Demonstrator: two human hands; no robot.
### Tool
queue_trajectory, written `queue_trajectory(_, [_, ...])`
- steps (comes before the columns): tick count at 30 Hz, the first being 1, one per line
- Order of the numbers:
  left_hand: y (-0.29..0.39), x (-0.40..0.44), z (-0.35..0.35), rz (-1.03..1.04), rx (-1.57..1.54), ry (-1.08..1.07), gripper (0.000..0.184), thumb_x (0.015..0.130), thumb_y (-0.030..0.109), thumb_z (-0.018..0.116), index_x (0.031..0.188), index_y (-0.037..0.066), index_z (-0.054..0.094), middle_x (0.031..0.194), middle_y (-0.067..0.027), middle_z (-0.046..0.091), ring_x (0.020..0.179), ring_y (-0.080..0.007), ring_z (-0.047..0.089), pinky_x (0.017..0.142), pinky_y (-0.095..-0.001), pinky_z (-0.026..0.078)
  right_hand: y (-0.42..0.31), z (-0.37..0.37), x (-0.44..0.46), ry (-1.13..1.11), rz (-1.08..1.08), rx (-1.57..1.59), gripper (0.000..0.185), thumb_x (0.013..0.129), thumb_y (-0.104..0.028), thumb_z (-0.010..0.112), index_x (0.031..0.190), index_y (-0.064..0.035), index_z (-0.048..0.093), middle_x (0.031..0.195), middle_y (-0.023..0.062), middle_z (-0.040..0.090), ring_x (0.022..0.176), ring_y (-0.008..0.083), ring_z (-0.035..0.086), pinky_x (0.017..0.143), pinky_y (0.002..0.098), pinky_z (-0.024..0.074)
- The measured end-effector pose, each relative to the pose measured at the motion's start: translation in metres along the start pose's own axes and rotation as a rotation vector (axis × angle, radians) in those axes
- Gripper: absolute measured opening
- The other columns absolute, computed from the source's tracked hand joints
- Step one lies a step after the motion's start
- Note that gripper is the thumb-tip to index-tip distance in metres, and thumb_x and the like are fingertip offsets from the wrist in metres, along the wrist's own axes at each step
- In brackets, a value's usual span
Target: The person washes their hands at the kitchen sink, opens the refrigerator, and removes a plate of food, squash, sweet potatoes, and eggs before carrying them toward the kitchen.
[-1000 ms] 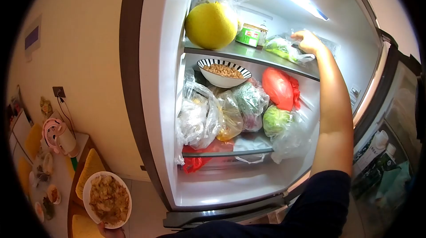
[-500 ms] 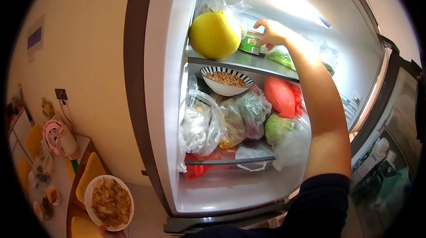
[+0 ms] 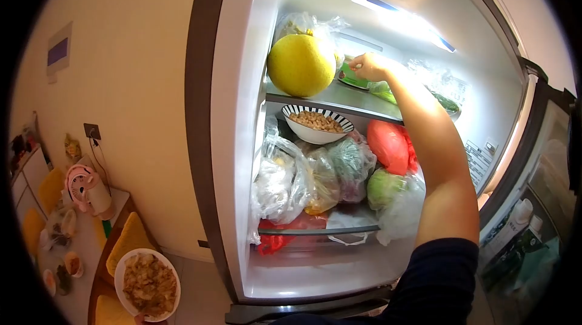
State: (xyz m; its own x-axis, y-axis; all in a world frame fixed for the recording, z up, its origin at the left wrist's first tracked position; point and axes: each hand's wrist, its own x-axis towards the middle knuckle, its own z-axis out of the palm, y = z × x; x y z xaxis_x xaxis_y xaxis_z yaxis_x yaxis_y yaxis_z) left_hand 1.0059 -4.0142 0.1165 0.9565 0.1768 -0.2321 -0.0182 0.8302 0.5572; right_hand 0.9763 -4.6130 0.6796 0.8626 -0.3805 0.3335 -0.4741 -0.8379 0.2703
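Observation:
My right hand (image 3: 370, 67) reaches onto the upper fridge shelf, its fingers closed at the top of a green-labelled can (image 3: 351, 78). The fingertips are partly hidden, and part of the can is behind the hand. Left of the can sits a large yellow pomelo (image 3: 301, 66), and to its right lies a bagged green vegetable (image 3: 383, 92). At the bottom left, my left hand (image 3: 140, 319) grips the lower rim of a white plate (image 3: 176, 291) piled with cooked food (image 3: 148, 284). Only a few of its fingers show.
On the shelf below are a striped bowl (image 3: 312, 135) of peanuts, several plastic bags (image 3: 282, 179), a red bag (image 3: 388, 146) and a green cabbage (image 3: 385, 189). The fridge door (image 3: 533, 185) stands open at right. A dining table (image 3: 85, 264) with dishes and yellow chairs is at left.
My right hand's fingers, spread beside the can before, are now closed at its top. The view has shifted, so the fridge contents appear lower. My left hand still holds the plate.

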Motion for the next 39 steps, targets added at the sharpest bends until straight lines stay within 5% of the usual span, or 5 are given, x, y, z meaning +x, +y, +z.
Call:
queue_trajectory(7, [0.005,-0.006,-0.01,-0.024,-0.041,-0.064,0.073,0.071,0.032,0.06,0.133,0.009,0.03,0.129,-0.0124,0.039,0.118,-0.0291,0.042,0.091,-0.0445,0.044,0.0,-0.008,-0.021,-0.113,0.122,0.28,0.042,0.081,-0.019,0.057,0.122,-0.0118,0.054,0.099,0.0105,0.064,0.087,0.0176,0.063,0.077,0.0311,0.0502])
queue_trajectory(13, [0.019,-0.005,-0.008,-0.074,-0.073,-0.156,0.072,0.07,0.028,0.061,0.132,0.008,0.031,0.128,-0.0121,0.04,0.118,-0.0292,0.042,0.092,-0.0455,0.043,-0.008,-0.036,-0.067,0.219,-0.074,0.679,0.036,0.08,-0.018,0.061,0.113,-0.0048,0.058,0.086,0.0089,0.063,0.073,0.0129,0.06,0.064,0.0246,0.0503])
queue_trajectory(24, [0.031,0.002,0.02,-0.128,0.01,-0.261,0.074,0.069,0.031,0.053,0.135,0.007,0.028,0.129,-0.0136,0.04,0.118,-0.0303,0.042,0.094,-0.0453,0.042,-0.147,-0.03,-0.119,0.477,-0.258,0.602,0.072,0.074,-0.043,0.069,0.132,-0.0116,0.039,0.129,0.0178,0.043,0.105,0.0248,0.054,0.093,0.035,0.0395])
queue_trajectory(32, [0.041,0.014,0.015,-0.138,0.01,-0.243,0.073,0.069,0.028,0.057,0.133,0.007,0.03,0.126,-0.0152,0.042,0.116,-0.0309,0.044,0.09,-0.0461,0.045,-0.132,-0.035,-0.126,0.541,0.043,1.358,0.07,0.068,-0.029,0.077,0.123,-0.0019,0.044,0.109,0.0152,0.054,0.098,0.0248,0.058,0.076,0.0339,0.0531])
queue_trajectory(39, [0.053,0.029,-0.003,-0.151,-0.015,-0.275,0.071,0.072,0.028,0.053,0.135,0.007,0.028,0.13,-0.0143,0.039,0.12,-0.03,0.041,0.096,-0.0456,0.04,-0.1,-0.047,-0.13,0.73,-0.103,1.114,0.073,0.064,-0.023,0.08,0.122,0.0025,0.044,0.106,0.0164,0.057,0.092,0.024,0.061,0.068,0.0322,0.0556])
